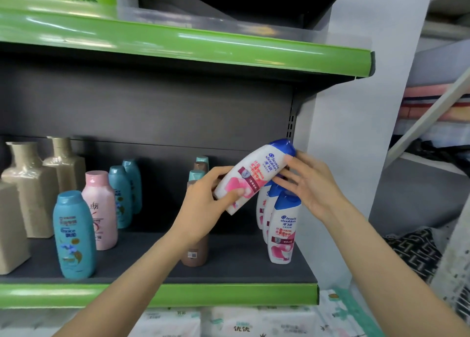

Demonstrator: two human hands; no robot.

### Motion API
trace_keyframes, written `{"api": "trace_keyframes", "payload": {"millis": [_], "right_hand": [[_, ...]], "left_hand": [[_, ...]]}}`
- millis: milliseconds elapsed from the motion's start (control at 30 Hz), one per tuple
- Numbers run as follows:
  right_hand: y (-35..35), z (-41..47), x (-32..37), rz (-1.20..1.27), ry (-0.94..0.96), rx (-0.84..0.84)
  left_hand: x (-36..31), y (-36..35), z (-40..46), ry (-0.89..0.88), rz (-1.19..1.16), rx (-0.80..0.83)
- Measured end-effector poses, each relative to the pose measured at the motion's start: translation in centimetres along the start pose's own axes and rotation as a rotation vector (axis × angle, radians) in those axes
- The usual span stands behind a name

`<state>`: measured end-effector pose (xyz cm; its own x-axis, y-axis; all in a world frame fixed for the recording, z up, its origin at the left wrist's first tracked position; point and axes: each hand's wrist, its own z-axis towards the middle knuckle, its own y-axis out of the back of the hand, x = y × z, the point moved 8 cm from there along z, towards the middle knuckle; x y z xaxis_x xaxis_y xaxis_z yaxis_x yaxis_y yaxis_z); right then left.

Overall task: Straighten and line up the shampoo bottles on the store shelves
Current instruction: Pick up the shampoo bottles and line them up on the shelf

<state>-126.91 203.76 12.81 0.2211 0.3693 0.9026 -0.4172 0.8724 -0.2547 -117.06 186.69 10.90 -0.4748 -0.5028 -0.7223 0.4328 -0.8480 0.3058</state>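
A white shampoo bottle with a blue cap [256, 174] is tilted in the air above the shelf, cap up and to the right. My left hand [203, 204] grips its lower end, thumb across the pink label. My right hand [310, 181] touches the cap end with straight fingers. Below it, a row of matching white bottles [282, 230] stands upright at the right end of the dark shelf [229, 268]. A brown bottle with a teal cap [194, 253] stands partly hidden behind my left wrist.
Teal bottles [73, 235], a pink bottle [100, 209] and tan square bottles [30, 184] stand on the left. A green shelf edge [178, 44] runs overhead, a grey upright panel [356, 133] bounds the right. Packaged goods [254, 321] lie below.
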Motion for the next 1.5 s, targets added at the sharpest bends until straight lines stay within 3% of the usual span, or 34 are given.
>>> {"api": "trace_keyframes", "payload": {"millis": [100,400,633,800,967,1067,1167,1367,1500], "right_hand": [[0.4,0.1,-0.3,-0.029,-0.017,-0.042],[0.6,0.4,-0.8,-0.016,-0.045,-0.095],[-0.2,0.7,-1.5,-0.029,-0.119,-0.096],[0.1,0.6,-1.3,0.153,-0.078,-0.116],[-0.7,0.6,-0.7,0.316,-0.001,0.087],[-1.3,0.4,0.0,0.244,0.030,0.237],[-1.3,0.2,0.1,0.225,0.012,0.270],[-0.2,0.4,0.0,0.246,0.017,0.179],[1.1,1.0,0.4,0.112,0.033,-0.009]], "left_hand": [[0.8,-0.6,0.1,0.114,-0.141,0.024],[1.2,-0.6,0.7,0.175,-0.146,0.015],[-1.0,-0.3,0.2,-0.076,0.109,0.002],[-1.4,-0.8,0.1,-0.192,0.236,0.049],[-0.4,-1.5,-0.2,-0.048,0.209,0.167],[-0.4,-1.4,-0.3,-0.071,0.213,0.131],[-0.2,-0.8,0.0,-0.105,0.262,0.052],[-0.1,-1.5,0.5,-0.113,0.341,0.054],[-0.7,-2.8,1.4,-0.121,0.507,0.058]]}}
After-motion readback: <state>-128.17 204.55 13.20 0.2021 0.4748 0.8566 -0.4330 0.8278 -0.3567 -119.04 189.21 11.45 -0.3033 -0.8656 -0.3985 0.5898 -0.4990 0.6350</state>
